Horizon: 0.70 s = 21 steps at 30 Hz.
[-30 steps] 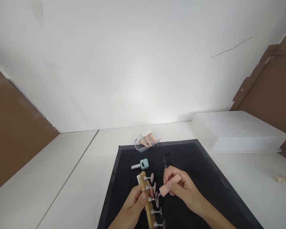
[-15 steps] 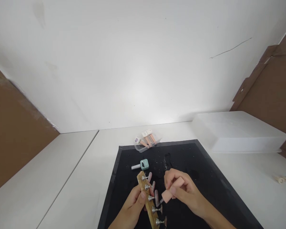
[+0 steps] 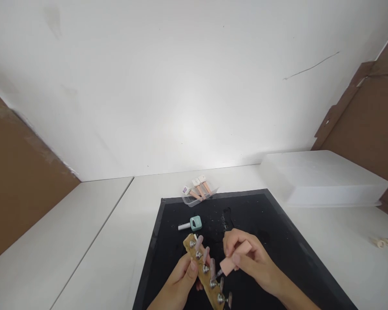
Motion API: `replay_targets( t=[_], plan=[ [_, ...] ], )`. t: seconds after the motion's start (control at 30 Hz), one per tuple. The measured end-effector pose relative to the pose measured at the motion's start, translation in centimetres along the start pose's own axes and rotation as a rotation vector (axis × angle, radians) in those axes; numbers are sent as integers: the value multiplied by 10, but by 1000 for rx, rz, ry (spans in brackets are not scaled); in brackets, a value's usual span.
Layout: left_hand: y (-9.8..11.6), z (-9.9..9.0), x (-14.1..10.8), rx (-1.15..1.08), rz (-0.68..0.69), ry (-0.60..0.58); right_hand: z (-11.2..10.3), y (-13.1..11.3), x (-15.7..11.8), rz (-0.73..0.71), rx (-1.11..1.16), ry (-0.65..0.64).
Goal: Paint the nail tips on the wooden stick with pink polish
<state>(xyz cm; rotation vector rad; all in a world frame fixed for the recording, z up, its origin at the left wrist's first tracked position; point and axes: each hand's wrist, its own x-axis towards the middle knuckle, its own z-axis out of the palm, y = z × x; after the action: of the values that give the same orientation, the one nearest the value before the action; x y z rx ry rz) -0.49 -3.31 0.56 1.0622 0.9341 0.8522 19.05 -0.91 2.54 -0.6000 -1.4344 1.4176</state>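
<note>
My left hand (image 3: pixel 181 277) is closed round a wooden strip (image 3: pixel 198 268) that carries a row of small metal nail-tip stands. Pale, translucent false nails (image 3: pixel 212 268) sit on the stands and point away to the upper right. Between the fingers and thumb of my right hand (image 3: pixel 250 256) is a pink nail polish brush (image 3: pixel 234 258), slanting down to the left. Its tip is close to the lower part of the middle false nail; whether it touches I cannot tell.
A mint-green nail polish bottle (image 3: pixel 196 223) with a white cap lies on the black mat (image 3: pixel 245 206). Behind it, a clear tray (image 3: pixel 190 200) holds three pink-capped bottles. A white plastic box (image 3: pixel 326 181) stands at right, with small beige rings (image 3: pixel 380 243) in front.
The wooden strip has rolled and tilted in my left hand; its top end shifted left, its lower end right, and its face turned more toward me. My right hand has barely moved.
</note>
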Motion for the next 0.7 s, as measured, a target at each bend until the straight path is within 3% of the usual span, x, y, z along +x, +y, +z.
replay_targets(
  t=[0.23, 0.37, 0.53, 0.7],
  plan=[
    [3, 3, -1, -19, 12, -54, -2, 5, 3, 2, 23, 129],
    [4, 2, 0, -19, 29, -107, -2, 5, 0, -34, 71, 69],
    [6, 2, 2, -40, 75, -168, 1, -7, -2, -77, -29, -37],
    [3, 2, 2, -101, 73, -191, 1, -3, -1, -35, 18, 64]
  ],
)
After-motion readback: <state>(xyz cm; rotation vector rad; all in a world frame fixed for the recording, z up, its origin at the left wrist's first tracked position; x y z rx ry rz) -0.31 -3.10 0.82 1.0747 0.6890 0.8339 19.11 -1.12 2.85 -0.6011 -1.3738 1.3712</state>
